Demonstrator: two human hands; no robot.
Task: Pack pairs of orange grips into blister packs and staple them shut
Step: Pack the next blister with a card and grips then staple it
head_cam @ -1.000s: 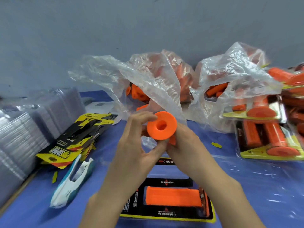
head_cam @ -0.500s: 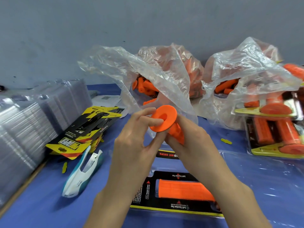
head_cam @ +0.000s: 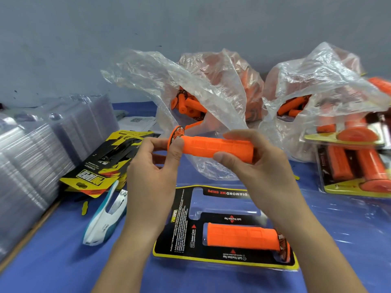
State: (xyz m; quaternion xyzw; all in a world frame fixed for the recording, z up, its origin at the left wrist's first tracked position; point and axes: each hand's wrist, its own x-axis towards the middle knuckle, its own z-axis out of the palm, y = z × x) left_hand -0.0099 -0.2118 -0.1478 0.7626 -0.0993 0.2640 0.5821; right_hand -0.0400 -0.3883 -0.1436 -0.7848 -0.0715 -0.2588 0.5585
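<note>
Packing workshop, stacked blister shells (head_cam: 31, 157), stapler (head_cam: 105, 216)

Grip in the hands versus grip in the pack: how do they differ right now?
The held grip is up in the air, pinched at its ends by the left hand and right hand; the packed grip lies in the near slot of the blister pack. The held grip's flanged end points left; the packed grip's points right. Both are orange, with the same blocky texture, lying roughly level.
</note>
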